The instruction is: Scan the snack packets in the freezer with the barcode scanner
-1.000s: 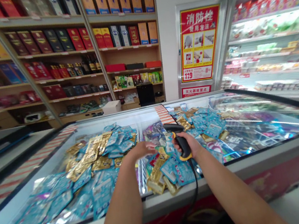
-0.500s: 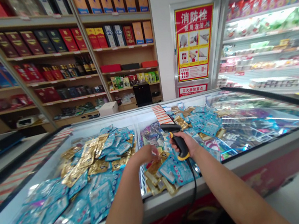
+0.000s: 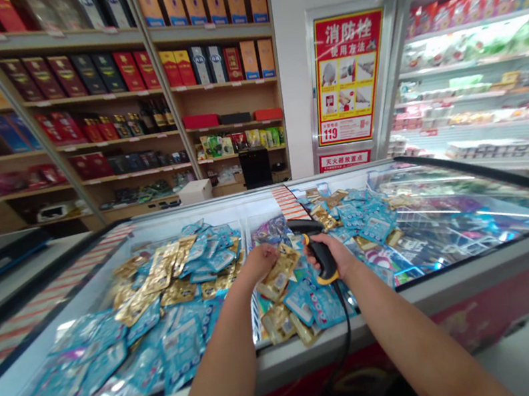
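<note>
My right hand (image 3: 330,253) is wrapped round the grip of a black and yellow barcode scanner (image 3: 324,257), its head tilted over the packets and its cable hanging down over the freezer's front edge. Just left of it, my left hand (image 3: 261,261) is closed on the edge of a gold foil packet (image 3: 285,261), which lies below the scanner's head; the fingertips are partly hidden. Under both hands, more gold packets (image 3: 278,323) and blue packets (image 3: 327,302) lie in a loose heap in the freezer's middle section.
A white divider (image 3: 254,314) separates this section from a left bin piled with blue and gold packets (image 3: 187,339). On the right, a glass lid (image 3: 469,211) covers other goods. Shelves of boxes (image 3: 225,83) and a lit refrigerated case (image 3: 493,78) stand behind.
My left hand has risen slightly out of the heap, bringing the gold packet up beside the scanner. The scanner stays almost in place in my right hand.
</note>
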`<state>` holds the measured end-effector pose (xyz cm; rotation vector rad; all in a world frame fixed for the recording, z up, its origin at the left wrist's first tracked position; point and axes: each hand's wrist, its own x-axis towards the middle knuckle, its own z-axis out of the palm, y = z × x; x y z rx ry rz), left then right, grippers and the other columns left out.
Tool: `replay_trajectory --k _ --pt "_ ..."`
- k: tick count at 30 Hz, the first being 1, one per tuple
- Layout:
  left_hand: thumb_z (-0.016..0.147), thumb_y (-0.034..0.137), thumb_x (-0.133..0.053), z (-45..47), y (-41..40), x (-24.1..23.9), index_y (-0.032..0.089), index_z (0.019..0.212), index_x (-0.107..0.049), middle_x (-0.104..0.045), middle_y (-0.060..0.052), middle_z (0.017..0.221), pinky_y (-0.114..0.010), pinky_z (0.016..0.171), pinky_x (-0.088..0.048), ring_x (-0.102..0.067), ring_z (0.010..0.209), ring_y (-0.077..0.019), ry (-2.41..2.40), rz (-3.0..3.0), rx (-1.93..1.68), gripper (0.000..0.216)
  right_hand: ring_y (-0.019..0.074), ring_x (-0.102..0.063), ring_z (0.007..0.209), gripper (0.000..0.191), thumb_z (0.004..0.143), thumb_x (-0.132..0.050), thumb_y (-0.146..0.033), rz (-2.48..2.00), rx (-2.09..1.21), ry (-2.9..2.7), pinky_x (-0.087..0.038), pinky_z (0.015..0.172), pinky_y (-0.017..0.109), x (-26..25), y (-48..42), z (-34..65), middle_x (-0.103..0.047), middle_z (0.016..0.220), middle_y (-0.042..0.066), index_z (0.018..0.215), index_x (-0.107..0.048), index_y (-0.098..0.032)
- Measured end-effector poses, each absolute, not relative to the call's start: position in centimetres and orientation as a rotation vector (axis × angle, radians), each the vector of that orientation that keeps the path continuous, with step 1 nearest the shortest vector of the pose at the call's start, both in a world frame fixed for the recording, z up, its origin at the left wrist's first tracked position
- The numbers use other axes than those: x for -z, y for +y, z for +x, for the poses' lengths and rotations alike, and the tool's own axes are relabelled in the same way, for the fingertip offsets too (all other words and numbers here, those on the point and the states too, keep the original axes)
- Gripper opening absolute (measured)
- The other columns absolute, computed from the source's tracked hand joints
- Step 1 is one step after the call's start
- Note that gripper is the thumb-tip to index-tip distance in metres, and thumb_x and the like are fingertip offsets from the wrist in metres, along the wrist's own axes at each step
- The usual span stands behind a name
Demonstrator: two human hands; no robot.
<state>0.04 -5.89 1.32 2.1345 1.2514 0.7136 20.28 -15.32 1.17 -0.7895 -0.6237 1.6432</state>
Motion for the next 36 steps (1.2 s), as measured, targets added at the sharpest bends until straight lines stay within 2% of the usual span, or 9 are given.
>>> replay_trajectory --k 3,5,9,14,24,36 --pt "0.075 0.03 -0.056 -0.3 -4.5 -0.9 0.018 0.071 -0.059 -0.061 -0.001 0.065 -0.026 0.062 -0.043 -0.057 0.065 -0.0159 1.406 1.867 -1.132 0.013 0.0112 -0.054 0.046 0.017 0.079 -0.061 -0.031 -0.786 -1.649 -0.63 -0.038 0.038 0.02 -1.1 -15.3 20.3 -0.065 0.064 0.003 0.085 -0.062 -0.015" --pt "0.076 0.03 -0.056 -0.5 -4.0 -0.7 0.018 0.074 -0.056 -0.058 0.0 0.064 -0.027 0.061 -0.046 -0.056 0.062 -0.0151 1.349 1.667 -1.303 0.012 0.0111 -0.053 0.046 0.016 0.08 -0.059 -0.031 -0.795 -1.65 -0.63 -0.038 0.038 0.02 -1.1 -15.2 20.3 -0.065 0.063 0.003 0.084 -0.062 -0.015" --pt "0.073 0.031 -0.061 -0.3 -3.8 -0.4 0.018 0.077 -0.051 -0.055 0.003 0.061 -0.03 0.062 -0.052 -0.055 0.058 -0.0131 1.126 1.319 -1.458 0.017 0.0111 -0.053 0.046 0.017 0.08 -0.057 -0.031 -0.815 -1.671 -0.64 -0.038 0.038 0.02 -1.1 -15.3 20.2 -0.065 0.064 0.003 0.082 -0.062 -0.015" --pt "0.07 0.036 -0.067 0.1 -4.0 -0.7 0.018 0.079 -0.05 -0.055 0.004 0.065 -0.031 0.068 -0.054 -0.057 0.06 -0.0109 1.007 1.159 -1.585 0.027 0.011 -0.054 0.046 0.017 0.079 -0.058 -0.031 -0.805 -1.688 -0.67 -0.039 0.039 0.02 -1.1 -15.3 20.2 -0.065 0.064 0.003 0.083 -0.062 -0.015" --pt "0.063 0.048 -0.072 -0.1 -4.2 -1.0 0.018 0.079 -0.047 -0.051 0.006 0.067 -0.032 0.073 -0.055 -0.054 0.064 -0.0089 0.942 1.178 -1.605 0.042 0.0109 -0.055 0.048 0.02 0.077 -0.063 -0.033 -0.789 -1.693 -0.686 -0.038 0.04 0.02 -1.0 -15.3 20.2 -0.065 0.065 0.004 0.08 -0.063 -0.014" --pt "0.062 0.043 -0.072 0.0 -4.7 -1.4 0.019 0.078 -0.045 -0.049 0.006 0.068 -0.032 0.077 -0.055 -0.054 0.065 -0.0085 0.921 1.121 -1.585 0.04 0.0107 -0.053 0.047 0.019 0.077 -0.062 -0.032 -0.807 -1.666 -0.673 -0.037 0.04 0.02 -1.0 -15.3 20.2 -0.064 0.064 0.003 0.078 -0.063 -0.014"
